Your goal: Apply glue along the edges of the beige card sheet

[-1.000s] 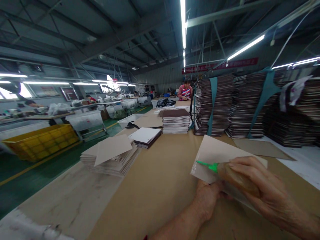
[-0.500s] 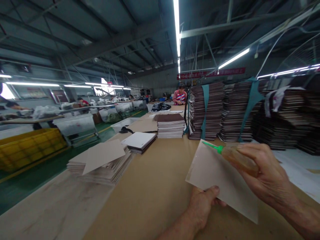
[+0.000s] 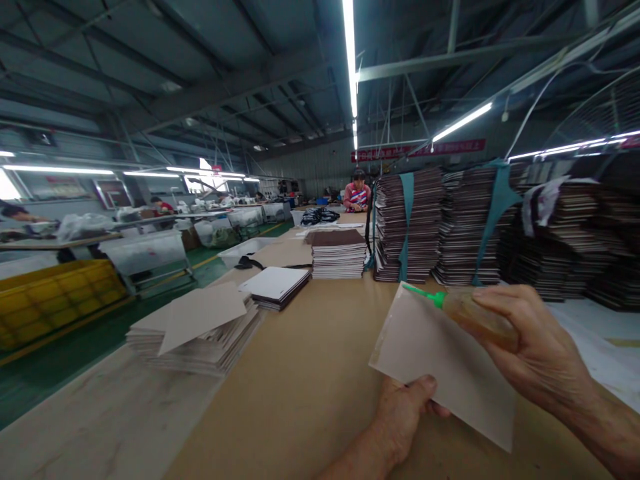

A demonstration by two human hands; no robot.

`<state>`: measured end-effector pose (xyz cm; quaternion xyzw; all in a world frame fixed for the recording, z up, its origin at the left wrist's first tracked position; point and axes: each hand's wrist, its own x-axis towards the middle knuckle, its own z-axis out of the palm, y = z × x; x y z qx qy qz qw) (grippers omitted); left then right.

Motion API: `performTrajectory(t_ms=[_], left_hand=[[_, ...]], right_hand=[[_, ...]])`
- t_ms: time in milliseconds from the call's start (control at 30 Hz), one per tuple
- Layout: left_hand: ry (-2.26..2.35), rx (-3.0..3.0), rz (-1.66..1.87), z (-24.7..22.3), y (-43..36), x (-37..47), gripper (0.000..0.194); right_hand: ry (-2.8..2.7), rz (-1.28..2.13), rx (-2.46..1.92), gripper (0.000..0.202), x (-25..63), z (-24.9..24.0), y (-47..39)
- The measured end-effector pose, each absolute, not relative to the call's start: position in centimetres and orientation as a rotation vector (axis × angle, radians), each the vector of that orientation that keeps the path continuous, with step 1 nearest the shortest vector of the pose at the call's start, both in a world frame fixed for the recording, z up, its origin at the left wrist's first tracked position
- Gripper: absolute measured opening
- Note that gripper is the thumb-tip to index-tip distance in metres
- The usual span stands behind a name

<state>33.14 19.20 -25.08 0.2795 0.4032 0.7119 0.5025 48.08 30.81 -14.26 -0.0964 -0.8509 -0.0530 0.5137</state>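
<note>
Right now the grey card sheet (image 3: pixel 440 363) is held tilted above the brown table (image 3: pixel 310 373), near its right side, with the left hand (image 3: pixel 407 417) pinching its lower edge, thumb on the face and the other fingers hidden behind. Over the sheet's top corner sits a small glue bottle (image 3: pixel 470 313) holding amber liquid, its green nozzle touching the card's upper edge; the right hand (image 3: pixel 530 347) is closed around the bottle, fingers curled over it, wrist running off to the lower right. Compared with half a second ago, the sheet and both hands have barely shifted, the nozzle staying at the same top corner, whereas a second ago it lay lower, across the middle of the sheet. Farther left on the table lies a low stack of grey cards (image 3: pixel 200 330) with one loose sheet askew on top, then a small white-topped pile (image 3: pixel 275 287) and a brown-topped stack (image 3: pixel 337 253). Tall strapped bundles (image 3: pixel 415 227) rise behind. Beside the table a yellow crate (image 3: pixel 55 297) stands on the green floor; its contents cannot be seen. A person in a striped top (image 3: pixel 357 197) stands at the far end.
</note>
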Motion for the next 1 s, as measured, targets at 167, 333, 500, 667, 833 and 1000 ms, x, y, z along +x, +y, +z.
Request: performTrajectory(t_ms=[167,333,500,667,833,1000], left_hand=[[1.008,0.645,1.709,-25.3,19.2,33.1,0.051],[0.992,0.665,1.711,-25.4,19.3,33.1,0.052],[1.025,0.643,1.696,-25.3,19.3,33.1,0.058],[1.079,0.648,1.695,-25.0,19.1,33.1,0.061],[1.084,0.639,1.680,-25.0,19.0,33.1,0.061],[1.106,0.716,1.661,-25.1,18.9,33.1,0.053]], right_hand=[[-2.113,-0.080,-0.197,0.025,48.1,-14.2,30.4],[-2.062,-0.103,-0.224,0.033,48.3,-14.4,30.7],[-2.073,-0.105,-0.217,0.020,48.2,-15.0,31.1],[-2.060,-0.100,-0.319,0.025,48.9,-14.9,31.4],[-2.109,-0.103,-0.375,0.024,50.0,-14.6,30.8],[-2.072,-0.162,-0.372,0.028,49.8,-14.4,30.3]])
